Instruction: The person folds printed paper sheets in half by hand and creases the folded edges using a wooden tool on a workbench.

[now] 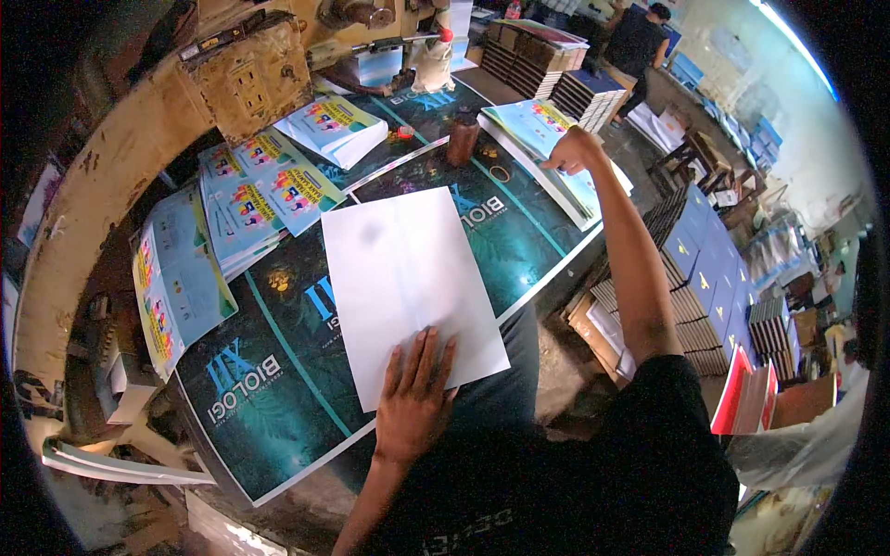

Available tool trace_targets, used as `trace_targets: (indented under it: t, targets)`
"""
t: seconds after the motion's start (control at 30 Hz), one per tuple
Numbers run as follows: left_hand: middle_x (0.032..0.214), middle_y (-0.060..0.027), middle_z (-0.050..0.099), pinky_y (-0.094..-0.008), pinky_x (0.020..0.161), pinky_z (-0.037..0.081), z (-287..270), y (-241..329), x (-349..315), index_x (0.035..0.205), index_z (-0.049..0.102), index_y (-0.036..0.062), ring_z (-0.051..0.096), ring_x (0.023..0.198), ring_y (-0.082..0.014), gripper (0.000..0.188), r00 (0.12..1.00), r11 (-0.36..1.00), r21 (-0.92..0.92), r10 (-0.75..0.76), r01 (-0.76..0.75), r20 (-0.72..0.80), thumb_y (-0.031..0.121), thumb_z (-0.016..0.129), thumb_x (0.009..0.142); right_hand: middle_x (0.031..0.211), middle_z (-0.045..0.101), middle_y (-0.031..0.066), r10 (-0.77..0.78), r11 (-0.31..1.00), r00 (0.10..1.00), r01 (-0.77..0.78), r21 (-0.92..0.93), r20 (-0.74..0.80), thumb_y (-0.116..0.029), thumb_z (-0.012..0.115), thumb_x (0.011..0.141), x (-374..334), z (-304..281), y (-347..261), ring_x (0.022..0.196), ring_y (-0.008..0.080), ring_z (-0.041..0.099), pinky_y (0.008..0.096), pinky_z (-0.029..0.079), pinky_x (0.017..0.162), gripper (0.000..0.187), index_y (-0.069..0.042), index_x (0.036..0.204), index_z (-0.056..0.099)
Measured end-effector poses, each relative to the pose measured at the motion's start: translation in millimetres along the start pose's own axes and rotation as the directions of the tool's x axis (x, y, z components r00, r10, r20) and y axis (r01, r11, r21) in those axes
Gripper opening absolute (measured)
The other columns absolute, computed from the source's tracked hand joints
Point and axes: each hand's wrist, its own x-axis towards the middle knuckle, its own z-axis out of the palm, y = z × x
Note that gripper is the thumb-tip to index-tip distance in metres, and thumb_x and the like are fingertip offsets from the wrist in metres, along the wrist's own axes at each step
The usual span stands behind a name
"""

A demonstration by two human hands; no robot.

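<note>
My left hand [414, 405] lies flat, fingers stretched out, on the lower part of a blank white sheet [399, 269]. Whether one sheet or several lie together there, I cannot tell. My right arm reaches out to the far right, where my right hand [577, 152] is curled closed over a stack of blue-and-yellow printed covers [528, 125]. Anything within its fingers is too small to make out. Under the white sheet spreads a large dark teal printed sheet [278, 371] that covers the worktable.
Overlapping printed covers [260, 185] lie at the left, with another stack [334, 130] behind. A brown bottle [463, 137] and a ring-shaped item [500, 173] stand near the middle. Machine parts [246, 83] border the table. Blue book stacks [700, 269] rise at right; a person [637, 46] stands far back.
</note>
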Motion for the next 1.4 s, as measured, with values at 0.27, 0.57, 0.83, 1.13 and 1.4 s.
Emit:
trace_targets:
  t: [0.27, 0.57, 0.83, 1.13, 1.4]
  targets:
    - [0.117, -0.0088, 0.061, -0.0378, 0.100, 0.046, -11.5, -20.8, -23.0, 0.119, 0.067, 0.0118, 0.058, 0.114, -0.0292, 0.051, 0.959, 0.873, -0.482, -0.073, -0.071, -0.273, -0.004, 0.068, 0.071, 0.078, 0.065, 0.0116, -0.747, 0.642, 0.506, 0.378, -0.667, -0.432, -0.019, 0.069, 0.073, 25.1, 13.3, 54.2, 0.069, 0.0253, 0.064, 0.0403, 0.052, 0.065, 0.014, -0.006, 0.078, 0.066]
    - [0.152, -0.0197, 0.036, -0.0546, 0.108, 0.038, -54.5, -59.1, -100.9, 0.080, 0.078, 0.0127, 0.038, 0.139, -0.0376, 0.031, 0.664, 0.798, -0.442, -0.593, 0.410, -0.455, -0.010, 0.061, 0.069, 0.110, 0.067, 0.0186, -0.627, 0.778, 0.155, 0.161, -0.607, -0.763, -0.008, 0.049, 0.089, -126.1, -94.3, 77.4, 0.099, 0.0381, 0.065, 0.0446, 0.052, 0.084, 0.033, -0.009, 0.117, 0.066]
    - [0.128, -0.0164, 0.058, -0.0366, 0.092, 0.050, -56.8, -85.0, -96.2, 0.141, 0.043, 0.0007, 0.061, 0.111, -0.0269, 0.050, 0.477, 0.311, -0.916, -0.864, 0.256, -0.160, 0.027, 0.049, 0.100, 0.115, 0.069, 0.0134, -0.155, 0.804, -0.011, 0.580, -0.132, -0.988, -0.009, 0.050, 0.095, -279.4, 65.4, -9.3, 0.102, 0.0260, 0.067, 0.0340, 0.054, 0.085, 0.028, -0.004, 0.117, 0.067]
    - [0.109, -0.0088, 0.067, -0.0331, 0.085, 0.052, -53.6, -95.6, -71.3, 0.124, 0.059, 0.0032, 0.065, 0.096, -0.0183, 0.042, 0.388, -0.309, -0.903, -0.904, -0.298, 0.181, 0.036, 0.054, 0.099, 0.145, 0.045, 0.0156, -0.988, -0.117, -0.143, 0.940, -0.319, -0.057, -0.012, 0.058, 0.082, -302.4, 251.7, -41.9, 0.135, 0.0307, 0.043, 0.0442, 0.033, 0.116, 0.047, -0.002, 0.128, 0.053]
    - [0.105, -0.0092, 0.067, -0.0344, 0.082, 0.053, -71.9, -86.5, -99.5, 0.113, 0.062, 0.0001, 0.063, 0.095, -0.0166, 0.034, 0.446, 0.348, -0.931, -0.854, 0.111, -0.266, -0.002, 0.075, 0.081, 0.136, 0.054, 0.0168, -0.729, 0.338, 0.457, 0.888, 0.313, -0.510, -0.015, 0.074, 0.085, -265.5, 176.1, -73.4, 0.125, 0.0281, 0.054, 0.0351, 0.043, 0.105, 0.051, -0.002, 0.129, 0.052]
